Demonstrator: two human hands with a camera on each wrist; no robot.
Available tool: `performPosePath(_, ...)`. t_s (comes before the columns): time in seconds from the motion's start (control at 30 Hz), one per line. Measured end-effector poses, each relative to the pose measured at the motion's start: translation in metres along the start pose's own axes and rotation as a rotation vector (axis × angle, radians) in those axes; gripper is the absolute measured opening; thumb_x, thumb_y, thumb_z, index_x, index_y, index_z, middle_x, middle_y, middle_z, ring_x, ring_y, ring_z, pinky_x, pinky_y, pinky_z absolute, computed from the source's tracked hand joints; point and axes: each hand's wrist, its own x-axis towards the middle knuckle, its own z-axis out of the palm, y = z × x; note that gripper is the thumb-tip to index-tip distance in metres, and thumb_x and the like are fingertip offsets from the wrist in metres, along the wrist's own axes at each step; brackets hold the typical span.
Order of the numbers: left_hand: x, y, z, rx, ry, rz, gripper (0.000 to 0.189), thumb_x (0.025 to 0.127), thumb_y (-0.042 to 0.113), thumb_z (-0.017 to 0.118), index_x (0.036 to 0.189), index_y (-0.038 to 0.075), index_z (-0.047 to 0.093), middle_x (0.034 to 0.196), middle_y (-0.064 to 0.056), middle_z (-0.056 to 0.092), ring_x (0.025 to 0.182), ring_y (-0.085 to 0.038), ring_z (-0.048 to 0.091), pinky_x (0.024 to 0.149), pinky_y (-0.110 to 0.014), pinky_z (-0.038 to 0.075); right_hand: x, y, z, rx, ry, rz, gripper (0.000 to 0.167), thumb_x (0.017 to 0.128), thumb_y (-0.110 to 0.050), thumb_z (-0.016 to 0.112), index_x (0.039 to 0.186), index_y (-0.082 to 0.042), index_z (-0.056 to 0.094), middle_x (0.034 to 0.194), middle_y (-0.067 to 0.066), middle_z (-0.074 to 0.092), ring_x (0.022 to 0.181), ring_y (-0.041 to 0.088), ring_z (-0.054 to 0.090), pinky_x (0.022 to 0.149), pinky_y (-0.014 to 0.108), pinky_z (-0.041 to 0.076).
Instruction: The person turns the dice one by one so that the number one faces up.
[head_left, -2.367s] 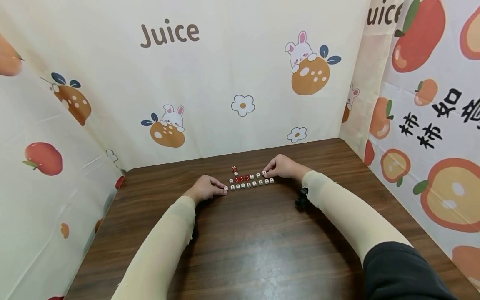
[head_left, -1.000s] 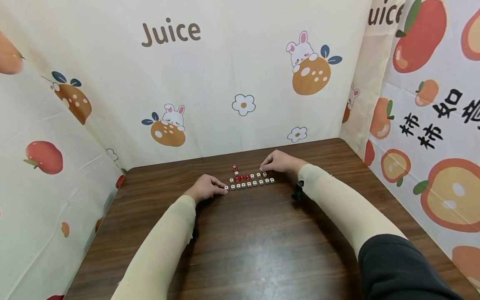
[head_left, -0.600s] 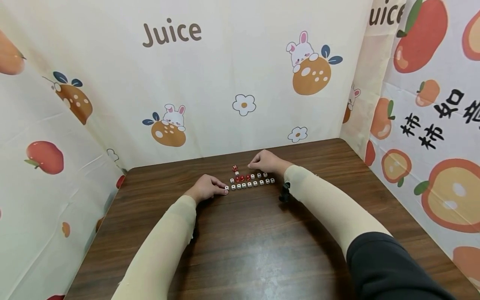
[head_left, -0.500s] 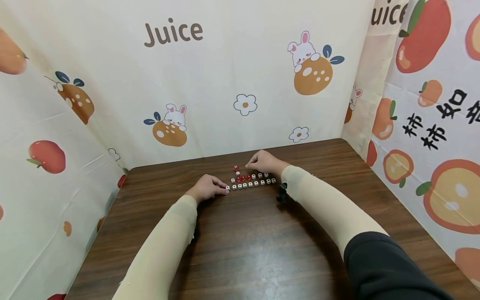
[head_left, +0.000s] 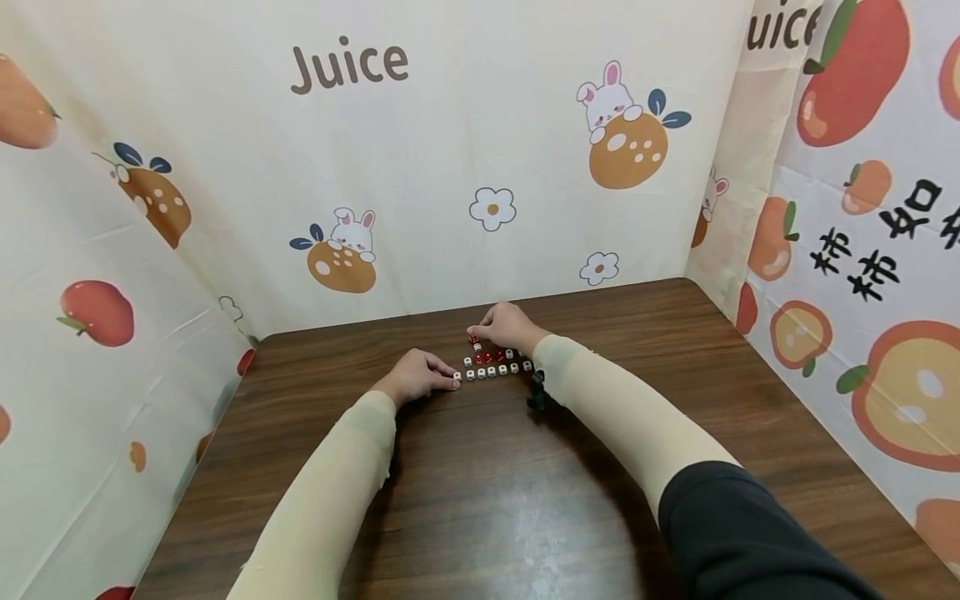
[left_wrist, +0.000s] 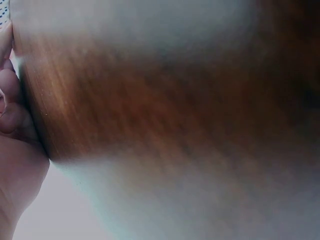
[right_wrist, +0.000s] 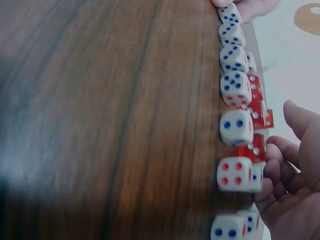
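Observation:
My left hand (head_left: 417,377) holds the white die (head_left: 457,377) at the left end of the front row between thumb and finger; in the right wrist view its fingertips show at that die (right_wrist: 229,14). My right hand (head_left: 510,327) reaches over the back of the dice, fingertips right at the rearmost red die (head_left: 473,339). In the right wrist view, thumb and forefinger of the right hand (right_wrist: 292,167) are spread apart beside that small red die (right_wrist: 270,118). The left wrist view shows only part of the left hand (left_wrist: 17,120) at its edge.
A front row of white dice (head_left: 492,372) runs along the brown wooden table (head_left: 480,492). Behind it stand red dice (head_left: 489,357) and white ones, partly hidden by the right hand and sleeve. A printed curtain (head_left: 435,125) hangs close behind the table.
My right hand has let go of a white die at the right end of the second row and moved left to the rearmost red die. The left hand stays at its white die.

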Motion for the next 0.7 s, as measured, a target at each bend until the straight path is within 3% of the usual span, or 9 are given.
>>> performPosePath(0.3,-0.001,0.001,-0.001,-0.009,0.000,0.002,0.022,0.094,0.028,0.096,0.111,0.015,0.092,0.115,-0.004,0.086,0.065,-0.011,0.056,0.061,-0.027,0.052,0.005,0.000,0.005,-0.038,0.000,-0.022,0.033,0.107,-0.044,0.081,0.108,-0.013,0.093,0.092,-0.001,0.087,0.079,0.016,0.074,0.075,0.034,0.058)
performPosePath(0.53,0.001,-0.001,0.000,-0.014,-0.003,0.001,0.021,0.093,0.028,0.097,0.109,0.015,0.092,0.110,-0.002,0.086,0.064,-0.012,0.056,0.061,-0.027,0.052,0.001,0.003,-0.004,-0.075,-0.036,-0.038,0.027,0.109,-0.038,0.080,0.122,-0.016,0.090,0.127,0.006,0.086,0.110,0.022,0.079,0.095,0.041,0.066)
performPosePath(0.6,0.001,-0.001,0.000,-0.015,-0.004,0.003,0.021,0.093,0.028,0.097,0.109,0.015,0.092,0.108,-0.001,0.086,0.064,-0.011,0.056,0.061,-0.027,0.052,0.000,0.004,-0.006,-0.076,-0.040,-0.036,0.028,0.109,-0.036,0.081,0.125,-0.015,0.089,0.132,0.007,0.085,0.115,0.024,0.079,0.100,0.044,0.066)
performPosePath(0.7,0.001,-0.001,0.000,-0.015,-0.003,0.007,0.021,0.093,0.028,0.097,0.109,0.015,0.092,0.107,-0.001,0.085,0.064,-0.011,0.056,0.061,-0.027,0.052,-0.001,0.007,-0.009,-0.047,-0.047,-0.013,0.030,0.107,-0.031,0.084,0.129,-0.011,0.086,0.128,0.007,0.085,0.110,0.023,0.078,0.097,0.043,0.066)
